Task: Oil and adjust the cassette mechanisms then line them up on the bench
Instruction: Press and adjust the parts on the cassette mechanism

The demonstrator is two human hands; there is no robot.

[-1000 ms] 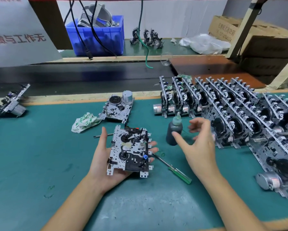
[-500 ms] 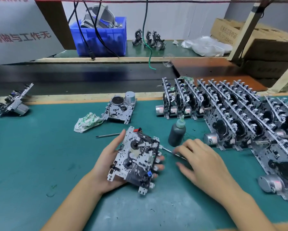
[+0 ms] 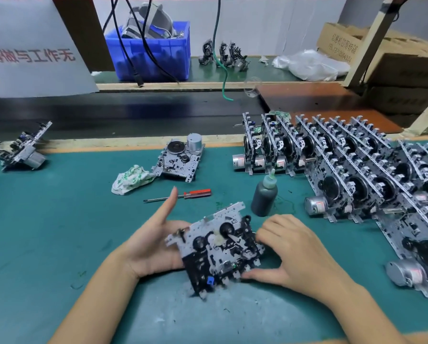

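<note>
A cassette mechanism (image 3: 217, 247), a perforated metal plate with black reels and a blue tab, lies tilted on the palm of my left hand (image 3: 153, 244). That thumb sticks straight out and the fingers are hidden beneath the plate. My right hand (image 3: 297, 254) grips the plate's right edge, fingers curled on top and thumb at the lower corner. A dark oil bottle (image 3: 263, 194) with a pale green nozzle stands just behind. Several mechanisms (image 3: 344, 170) stand on edge in rows at the right. The green-handled screwdriver is out of sight.
A red-handled screwdriver (image 3: 198, 194) lies behind my left thumb. Further back are a crumpled rag (image 3: 131, 180) and a flat mechanism (image 3: 178, 162). Another mechanism (image 3: 24, 150) leans at the far left. A blue bin (image 3: 153, 53) sits on the rear shelf.
My right hand went from near the oil bottle down to the bench, then onto the mechanism's right edge. My left hand turned the mechanism clockwise and carried it to the right.
</note>
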